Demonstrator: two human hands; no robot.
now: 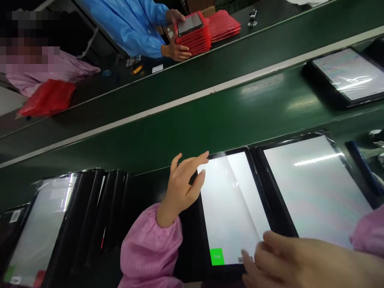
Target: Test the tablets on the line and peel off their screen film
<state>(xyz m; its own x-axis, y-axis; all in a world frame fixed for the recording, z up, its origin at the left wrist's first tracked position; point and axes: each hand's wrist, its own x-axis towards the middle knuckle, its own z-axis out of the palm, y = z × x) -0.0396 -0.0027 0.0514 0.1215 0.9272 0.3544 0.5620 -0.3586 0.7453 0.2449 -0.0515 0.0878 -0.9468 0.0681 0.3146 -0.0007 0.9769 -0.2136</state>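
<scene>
A tablet [228, 208] with a lit white screen and a green square in its lower left corner lies face up in front of me. A slanting line, like a crease or film edge, runs down the screen. My left hand [181, 186] is over its upper left corner, thumb and forefinger apart, holding nothing that I can see. Low over the lower right corner is my right hand [303, 260], bent at the fingers and blurred; whether it grips anything is hidden. A second white-lit tablet [312, 188] lies directly to the right.
Several dark tablets [93, 216] stand tilted in a row at left, with a lit one [42, 228] in front. Another tablet [354, 74] rests on the green bench [180, 120]. Across it, a co-worker's hands [177, 50] hold a stack of red pouches [195, 40].
</scene>
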